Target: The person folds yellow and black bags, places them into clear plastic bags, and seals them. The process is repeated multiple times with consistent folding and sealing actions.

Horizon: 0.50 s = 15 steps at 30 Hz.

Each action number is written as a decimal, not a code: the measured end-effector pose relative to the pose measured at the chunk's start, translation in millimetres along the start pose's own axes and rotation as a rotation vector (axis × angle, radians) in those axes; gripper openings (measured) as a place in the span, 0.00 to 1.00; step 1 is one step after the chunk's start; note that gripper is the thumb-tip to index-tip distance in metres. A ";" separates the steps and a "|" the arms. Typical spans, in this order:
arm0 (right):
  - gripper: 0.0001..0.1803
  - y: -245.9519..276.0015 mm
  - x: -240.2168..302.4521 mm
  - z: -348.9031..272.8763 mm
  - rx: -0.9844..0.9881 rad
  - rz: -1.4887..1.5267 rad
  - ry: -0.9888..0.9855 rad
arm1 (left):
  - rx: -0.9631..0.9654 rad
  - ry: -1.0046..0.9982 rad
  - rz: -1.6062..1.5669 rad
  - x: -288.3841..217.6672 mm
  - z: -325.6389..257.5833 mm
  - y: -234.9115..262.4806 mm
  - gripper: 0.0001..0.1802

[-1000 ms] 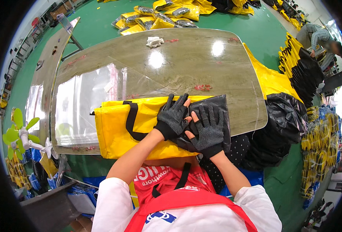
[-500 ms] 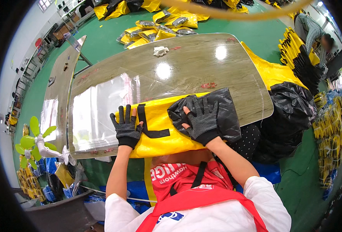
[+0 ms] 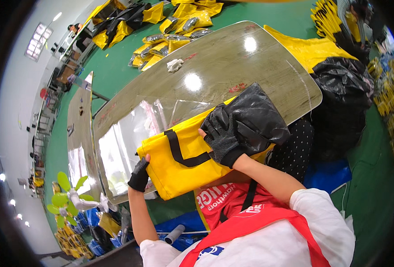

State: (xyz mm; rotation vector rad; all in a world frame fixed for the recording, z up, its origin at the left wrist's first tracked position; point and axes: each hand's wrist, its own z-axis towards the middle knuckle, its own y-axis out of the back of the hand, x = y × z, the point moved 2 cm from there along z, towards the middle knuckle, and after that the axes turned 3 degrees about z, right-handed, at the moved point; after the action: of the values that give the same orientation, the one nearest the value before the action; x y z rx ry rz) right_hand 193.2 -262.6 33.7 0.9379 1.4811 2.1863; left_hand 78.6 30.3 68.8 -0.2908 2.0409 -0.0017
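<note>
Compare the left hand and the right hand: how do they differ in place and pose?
The left hand is at the left end of the yellow bag; the right hand rests on its black part. The left hand's fingers are mostly hidden, while the right hand's are spread in view. Both wear dark dotted gloves with bare skin showing at a tip.

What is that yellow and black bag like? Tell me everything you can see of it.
The bag lies flattened across the near edge of the table, partly overhanging it. Its left part is yellow, smooth and fabric-like; its right part is black, creased and slightly shiny, like thin plastic. A black strap bends in an L on the yellow face. The left hand has its thumb on the left end, fingers hidden; the right hand rests spread on the black part.
</note>
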 end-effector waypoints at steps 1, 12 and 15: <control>0.36 -0.6 0.5 0.2 0.042 0.000 -0.015 | -0.008 -0.006 0.094 -0.7 -3.5 1.8 0.35; 0.24 -32.3 -11.9 -24.6 -0.327 0.274 -0.273 | -0.140 -0.599 0.066 -32.0 93.0 -243.1 0.32; 0.23 -14.9 -26.1 -65.6 -0.262 0.251 -0.294 | -0.249 -0.659 0.083 5.2 131.8 -330.0 0.33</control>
State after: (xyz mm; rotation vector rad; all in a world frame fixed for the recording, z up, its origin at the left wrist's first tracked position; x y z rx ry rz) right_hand 166.0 -317.7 -4.2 1.3388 0.9617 2.2196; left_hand 259.0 -274.9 43.6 -0.3115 1.3930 0.3568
